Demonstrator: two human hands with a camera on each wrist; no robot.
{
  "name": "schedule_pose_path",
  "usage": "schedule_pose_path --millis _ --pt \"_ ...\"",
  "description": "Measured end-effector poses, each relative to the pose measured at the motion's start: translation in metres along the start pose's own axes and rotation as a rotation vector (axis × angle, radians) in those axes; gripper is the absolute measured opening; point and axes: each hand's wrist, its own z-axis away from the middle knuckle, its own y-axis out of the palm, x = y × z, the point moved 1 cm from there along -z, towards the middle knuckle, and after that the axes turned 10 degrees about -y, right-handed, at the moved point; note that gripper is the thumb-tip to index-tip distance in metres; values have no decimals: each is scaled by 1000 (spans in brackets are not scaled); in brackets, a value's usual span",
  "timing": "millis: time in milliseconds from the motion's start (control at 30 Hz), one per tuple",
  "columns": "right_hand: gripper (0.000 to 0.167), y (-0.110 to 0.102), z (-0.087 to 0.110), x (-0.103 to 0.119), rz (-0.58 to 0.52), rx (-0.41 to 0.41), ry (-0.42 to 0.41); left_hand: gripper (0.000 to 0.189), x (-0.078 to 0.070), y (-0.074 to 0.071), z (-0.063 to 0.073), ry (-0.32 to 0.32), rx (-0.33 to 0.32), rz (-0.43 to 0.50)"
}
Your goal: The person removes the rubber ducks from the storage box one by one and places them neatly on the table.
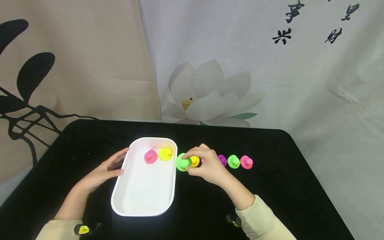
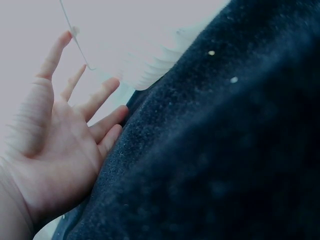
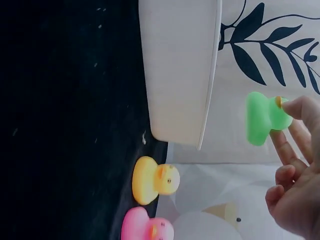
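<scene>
Your right hand [image 1: 207, 163] pinches a bright green, round toy duck [image 1: 181, 161] with a smooth, rubbery look. Your thumb and fingers hold it by the head, near its orange beak. The right wrist view shows this duck up in the air, off the table. From the head view, it is right by the right edge of a white plastic tray [image 1: 142, 196] shaped like a long box with round corners.

Your left hand [image 1: 103, 171] is wide, with its fingers spread out and the thumb apart. Its thumb and fingertips are at the left side of the tray. It does not grip the tray.

Two small, rubbery ducks sit inside the tray, near the far end: a pink duck [image 1: 150, 156] on the left and a yellow duck [image 1: 165, 154] just beside it.

More little ducks stand in a row on the black, fuzzy cloth [image 1: 270, 190], to the right of the tray. First is another yellow one [image 1: 195, 161]. Next is a pink one, mostly hidden by your right hand. Then come a purple one [image 1: 222, 160], a second green one [image 1: 233, 161] and, at the end, one more pink one [image 1: 246, 162].
</scene>
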Motion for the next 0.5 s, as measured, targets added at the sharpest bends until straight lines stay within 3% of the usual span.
schedule_pose_path --millis 500 --pt "33 -44 33 -13 58 -23 15 74 0 0 1 -1 9 -5"
